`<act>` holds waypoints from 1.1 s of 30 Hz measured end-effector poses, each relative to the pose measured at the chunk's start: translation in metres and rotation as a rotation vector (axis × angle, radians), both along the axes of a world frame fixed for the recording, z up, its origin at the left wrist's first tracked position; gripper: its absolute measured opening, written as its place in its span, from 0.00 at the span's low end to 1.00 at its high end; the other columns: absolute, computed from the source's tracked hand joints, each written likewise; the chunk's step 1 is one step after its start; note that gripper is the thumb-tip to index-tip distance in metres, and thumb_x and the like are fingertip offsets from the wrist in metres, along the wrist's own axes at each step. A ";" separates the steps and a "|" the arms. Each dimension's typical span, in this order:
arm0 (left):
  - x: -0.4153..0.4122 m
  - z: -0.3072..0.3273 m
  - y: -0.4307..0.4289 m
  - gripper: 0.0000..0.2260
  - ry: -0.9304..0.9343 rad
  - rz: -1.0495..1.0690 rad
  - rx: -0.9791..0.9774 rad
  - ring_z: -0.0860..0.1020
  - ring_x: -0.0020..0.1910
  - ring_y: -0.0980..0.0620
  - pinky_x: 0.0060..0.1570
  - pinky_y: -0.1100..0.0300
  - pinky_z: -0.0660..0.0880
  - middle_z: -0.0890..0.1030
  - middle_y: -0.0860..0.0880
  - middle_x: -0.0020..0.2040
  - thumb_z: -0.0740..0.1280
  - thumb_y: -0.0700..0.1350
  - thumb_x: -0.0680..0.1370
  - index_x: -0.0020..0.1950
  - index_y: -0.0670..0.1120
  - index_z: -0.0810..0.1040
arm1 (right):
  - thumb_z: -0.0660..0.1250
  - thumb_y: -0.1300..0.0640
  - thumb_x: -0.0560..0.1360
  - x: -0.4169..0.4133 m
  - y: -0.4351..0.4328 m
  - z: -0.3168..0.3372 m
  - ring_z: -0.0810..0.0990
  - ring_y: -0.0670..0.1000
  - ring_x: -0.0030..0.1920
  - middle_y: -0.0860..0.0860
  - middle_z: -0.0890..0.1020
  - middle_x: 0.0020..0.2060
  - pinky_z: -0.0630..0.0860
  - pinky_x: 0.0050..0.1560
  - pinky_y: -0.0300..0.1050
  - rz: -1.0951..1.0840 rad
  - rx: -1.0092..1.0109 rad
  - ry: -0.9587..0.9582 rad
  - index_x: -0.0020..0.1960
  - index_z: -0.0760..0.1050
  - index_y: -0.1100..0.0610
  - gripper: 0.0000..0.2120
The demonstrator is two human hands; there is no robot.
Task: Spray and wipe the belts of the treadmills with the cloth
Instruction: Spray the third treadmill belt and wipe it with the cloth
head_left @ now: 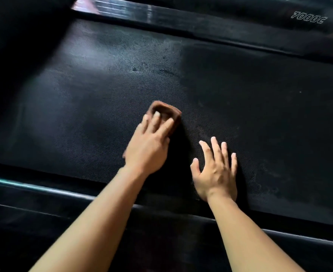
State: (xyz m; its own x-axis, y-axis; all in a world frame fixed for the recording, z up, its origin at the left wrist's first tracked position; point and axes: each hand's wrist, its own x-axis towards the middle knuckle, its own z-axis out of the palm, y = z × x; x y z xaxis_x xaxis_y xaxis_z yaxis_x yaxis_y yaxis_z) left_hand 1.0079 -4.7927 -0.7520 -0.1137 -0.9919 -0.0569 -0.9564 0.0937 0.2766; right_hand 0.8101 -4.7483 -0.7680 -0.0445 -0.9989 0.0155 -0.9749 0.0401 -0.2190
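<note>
Grip is the left hand (pixel 148 148) — fingers straight, pressing the cloth (pixel 167 107) flat; the spotted patch of belt (pixel 151 71) lies straight ahead of it, right hand (pixel 216 173) splayed beside.

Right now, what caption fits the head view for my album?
Left hand presses a brown cloth on the belt; right hand spread open beside it.

The belt (pixel 250 91) lies flat and open to the left, to the right and on the far side of the hands. In its near middle the left hand (pixel 148 148), pressing on the cloth (pixel 166 110), and the right hand (pixel 217 173) take up the surface, with a narrow gap between them. The near rail (pixel 44 188) and the far rail (pixel 181 19) border the belt.
</note>
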 end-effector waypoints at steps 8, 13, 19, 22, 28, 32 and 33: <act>0.039 -0.002 0.095 0.26 0.018 0.187 0.031 0.63 0.77 0.36 0.72 0.40 0.63 0.65 0.44 0.79 0.54 0.56 0.79 0.78 0.56 0.66 | 0.50 0.40 0.76 -0.001 0.001 0.000 0.53 0.54 0.79 0.49 0.58 0.79 0.46 0.78 0.60 0.001 -0.019 -0.010 0.76 0.63 0.44 0.29; 0.090 0.000 0.048 0.25 0.005 0.422 0.048 0.54 0.79 0.35 0.77 0.41 0.53 0.57 0.43 0.81 0.58 0.52 0.82 0.80 0.54 0.62 | 0.49 0.39 0.76 0.000 0.000 -0.001 0.52 0.54 0.79 0.48 0.57 0.79 0.46 0.78 0.60 0.005 -0.017 -0.013 0.76 0.63 0.45 0.30; 0.044 0.000 -0.033 0.27 -0.016 0.444 0.070 0.48 0.81 0.38 0.78 0.48 0.47 0.51 0.42 0.82 0.55 0.53 0.83 0.82 0.56 0.54 | 0.49 0.40 0.76 -0.001 0.001 0.000 0.52 0.54 0.79 0.49 0.57 0.79 0.46 0.78 0.60 0.004 -0.007 -0.008 0.76 0.62 0.44 0.30; -0.009 -0.001 -0.033 0.27 -0.023 0.236 0.023 0.49 0.80 0.37 0.79 0.48 0.48 0.53 0.41 0.82 0.56 0.53 0.82 0.81 0.58 0.54 | 0.49 0.40 0.75 0.001 -0.001 -0.001 0.51 0.54 0.80 0.48 0.57 0.80 0.45 0.78 0.60 0.003 0.003 -0.012 0.77 0.61 0.44 0.30; -0.032 -0.004 0.058 0.27 0.022 0.076 0.064 0.58 0.79 0.38 0.75 0.43 0.60 0.59 0.44 0.81 0.50 0.56 0.80 0.80 0.60 0.57 | 0.49 0.40 0.74 0.000 -0.002 -0.002 0.51 0.54 0.80 0.48 0.57 0.80 0.45 0.78 0.60 0.000 0.003 -0.030 0.76 0.63 0.44 0.31; 0.018 0.003 0.090 0.28 -0.023 0.261 0.073 0.57 0.79 0.36 0.75 0.39 0.55 0.58 0.47 0.81 0.53 0.58 0.78 0.80 0.60 0.60 | 0.50 0.40 0.75 0.000 0.000 0.000 0.52 0.54 0.79 0.49 0.57 0.79 0.45 0.78 0.60 -0.002 -0.015 -0.025 0.76 0.62 0.44 0.30; 0.032 0.004 0.087 0.29 -0.034 0.313 0.069 0.56 0.79 0.36 0.76 0.39 0.53 0.58 0.46 0.81 0.54 0.58 0.78 0.80 0.59 0.60 | 0.50 0.40 0.75 0.001 0.000 0.000 0.52 0.54 0.79 0.49 0.57 0.79 0.45 0.78 0.60 -0.003 -0.018 -0.027 0.76 0.63 0.44 0.30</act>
